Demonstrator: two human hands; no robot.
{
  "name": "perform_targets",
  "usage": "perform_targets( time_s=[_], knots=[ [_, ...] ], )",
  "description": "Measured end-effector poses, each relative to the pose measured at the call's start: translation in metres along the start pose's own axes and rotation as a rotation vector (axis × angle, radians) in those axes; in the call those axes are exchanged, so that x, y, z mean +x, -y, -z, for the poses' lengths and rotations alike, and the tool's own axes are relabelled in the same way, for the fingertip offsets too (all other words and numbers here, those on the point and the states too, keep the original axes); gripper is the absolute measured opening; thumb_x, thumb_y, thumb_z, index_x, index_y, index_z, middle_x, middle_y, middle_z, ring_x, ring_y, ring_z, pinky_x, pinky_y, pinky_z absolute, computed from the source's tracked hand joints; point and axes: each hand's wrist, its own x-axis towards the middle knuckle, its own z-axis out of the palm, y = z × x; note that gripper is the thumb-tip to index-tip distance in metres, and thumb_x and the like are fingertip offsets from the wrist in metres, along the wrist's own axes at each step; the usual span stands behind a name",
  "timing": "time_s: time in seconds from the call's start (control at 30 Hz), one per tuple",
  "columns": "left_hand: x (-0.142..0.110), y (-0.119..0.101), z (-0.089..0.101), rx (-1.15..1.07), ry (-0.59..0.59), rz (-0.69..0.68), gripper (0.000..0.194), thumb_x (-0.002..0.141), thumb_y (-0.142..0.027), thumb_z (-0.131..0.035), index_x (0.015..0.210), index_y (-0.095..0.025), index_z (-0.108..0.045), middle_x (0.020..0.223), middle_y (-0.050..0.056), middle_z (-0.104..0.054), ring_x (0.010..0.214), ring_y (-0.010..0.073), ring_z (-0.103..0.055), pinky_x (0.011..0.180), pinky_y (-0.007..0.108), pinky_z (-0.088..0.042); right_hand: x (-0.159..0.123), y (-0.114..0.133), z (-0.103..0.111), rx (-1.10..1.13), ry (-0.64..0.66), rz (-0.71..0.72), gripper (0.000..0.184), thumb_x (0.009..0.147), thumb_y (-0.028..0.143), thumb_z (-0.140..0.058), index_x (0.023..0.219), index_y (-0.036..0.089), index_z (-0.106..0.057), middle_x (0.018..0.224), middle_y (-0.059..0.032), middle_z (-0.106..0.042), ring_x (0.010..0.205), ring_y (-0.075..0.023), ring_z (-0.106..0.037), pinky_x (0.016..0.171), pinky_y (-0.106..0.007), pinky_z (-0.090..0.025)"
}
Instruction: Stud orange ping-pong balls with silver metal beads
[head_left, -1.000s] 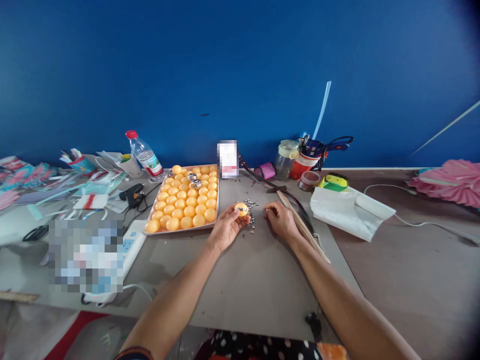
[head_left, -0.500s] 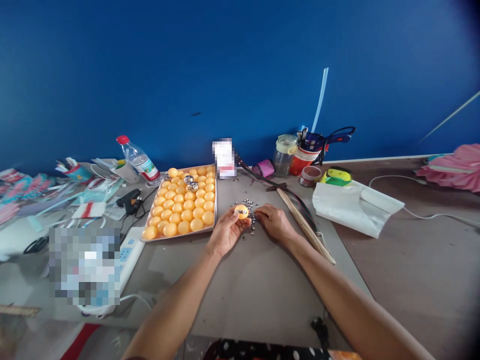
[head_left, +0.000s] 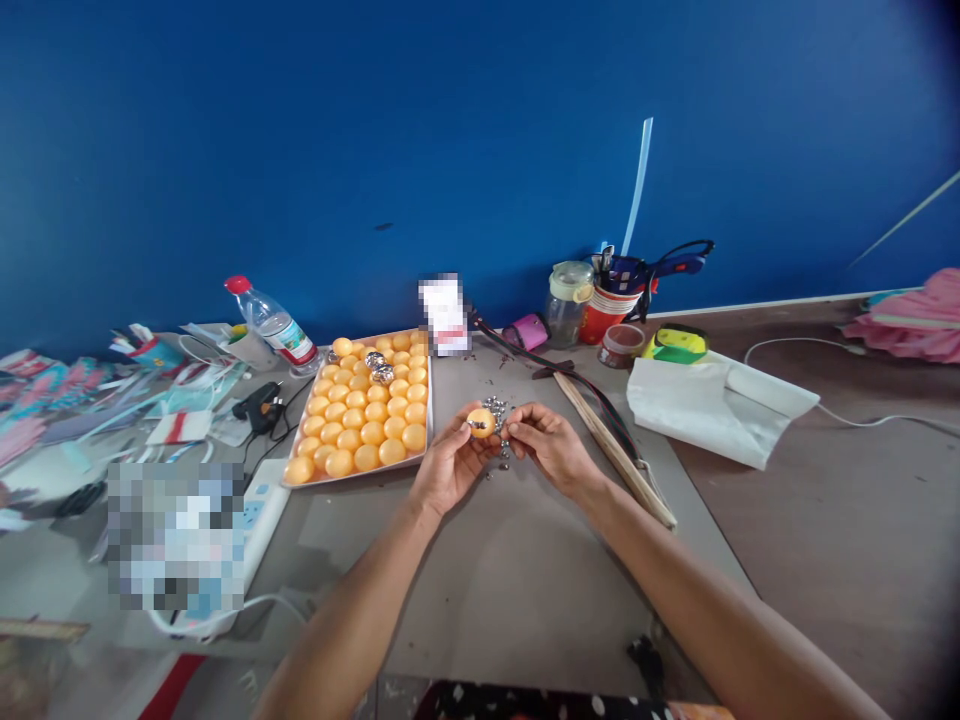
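My left hand [head_left: 450,455] is closed around an orange ping-pong ball [head_left: 482,423], gripping it by the fingertips. A short row of small shiny silver pieces sits on the ball's near side. Just right of the ball, my right hand [head_left: 551,445] has its thumb and forefinger pinched together; whatever may be between them is too small to make out. Loose silver bead-like pieces [head_left: 504,466] lie scattered on the table under and behind both hands. To the left, a shallow tray [head_left: 360,474] holds rows of orange balls [head_left: 373,430] and a few silver-covered balls [head_left: 382,373].
Behind the hands lie a purple cylinder [head_left: 527,331], a lidded jar [head_left: 570,305] and a red cup of tools [head_left: 611,313]. Wooden sticks [head_left: 615,450] and white sheeting [head_left: 697,400] are at right. A bottle [head_left: 279,328], glue gun [head_left: 262,405] and power strip [head_left: 262,500] stand left.
My right hand's pinched fingertips have come closer to the ball. The ball has turned a little in my left hand, so its silver pieces show further left. The view has shifted slightly.
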Motion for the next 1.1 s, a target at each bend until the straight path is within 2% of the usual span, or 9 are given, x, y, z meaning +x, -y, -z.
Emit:
perform_targets(
  time_s=[0.13,0.33,0.7,1.1],
  knots=[
    [0.0,0.003,-0.002,0.034,0.025,-0.025,0.033,0.075,-0.023,-0.067,0.106,-0.017,-0.059,0.095,0.005,-0.066,0.08,0.0153,-0.063,0.08,0.031,-0.049,-0.003,-0.003,-0.006,-0.021,-0.001,0.012,0.017,0.065,0.03,-0.072,0.068,0.019,-0.06,0.06,0.0045,-0.053,0.052,-0.0074,-0.041,0.051,-0.023,-0.032],
    [0.0,0.007,-0.003,0.085,0.051,-0.058,0.034,0.074,-0.02,-0.069,0.106,-0.018,-0.059,0.094,0.005,-0.066,0.081,0.016,-0.062,0.081,0.034,-0.049,-0.006,-0.001,-0.012,-0.042,0.003,-0.008,0.018,0.066,0.033,-0.071,0.066,0.019,-0.059,0.057,0.0046,-0.05,0.052,-0.0079,-0.038,0.052,-0.024,-0.03],
    [-0.001,0.008,-0.006,0.13,0.022,-0.079,0.037,0.07,-0.021,-0.073,0.104,-0.017,-0.06,0.094,0.005,-0.067,0.083,0.0187,-0.063,0.08,0.036,-0.05,-0.004,-0.008,-0.01,-0.114,-0.037,-0.014,0.019,0.065,0.033,-0.069,0.069,0.017,-0.059,0.061,0.0047,-0.05,0.054,-0.0077,-0.038,0.052,-0.023,-0.031],
    [-0.001,0.009,-0.004,0.186,0.034,-0.105,0.036,0.071,-0.024,-0.072,0.104,-0.017,-0.06,0.091,0.005,-0.065,0.076,0.0175,-0.063,0.075,0.036,-0.05,-0.004,-0.008,-0.01,-0.136,-0.025,-0.021,0.014,0.068,0.029,-0.063,0.069,0.017,-0.056,0.059,0.005,-0.051,0.052,-0.0079,-0.041,0.052,-0.023,-0.033]
  ],
)
